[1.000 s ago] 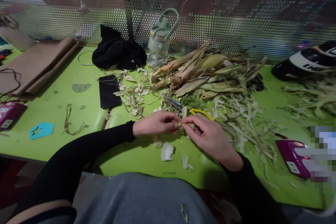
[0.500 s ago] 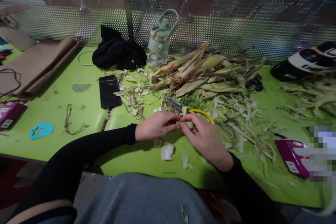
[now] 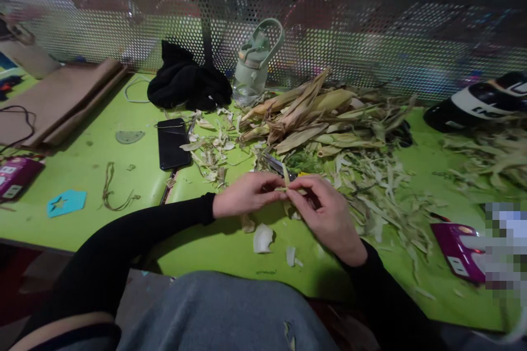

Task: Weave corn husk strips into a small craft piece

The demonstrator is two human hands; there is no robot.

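Observation:
Both of my hands meet above the green table (image 3: 123, 175) near its front edge. My left hand (image 3: 247, 194) pinches one end of a thin pale corn husk strip (image 3: 285, 181), fingers closed on it. My right hand (image 3: 325, 211) pinches the same strip from the right, thumb and forefinger pressed together. Just behind my fingers lie scissors with yellow handles (image 3: 280, 167), partly hidden. A heap of dried corn husks (image 3: 313, 115) lies beyond them, with shredded husk scraps (image 3: 382, 192) spread to the right.
A black phone (image 3: 173, 142), a black cloth (image 3: 187, 79) and a pale green water bottle (image 3: 255, 63) stand by the perforated metal screen. Brown paper (image 3: 53, 101) lies far left, purple boxes (image 3: 457, 244) at both sides, a blue star cutout (image 3: 66, 202) near the front left.
My hands have risen slightly and drawn closer together, and the right hand now covers the scissors' yellow handle. The husk piece has been worked into a thinner strip between the fingertips.

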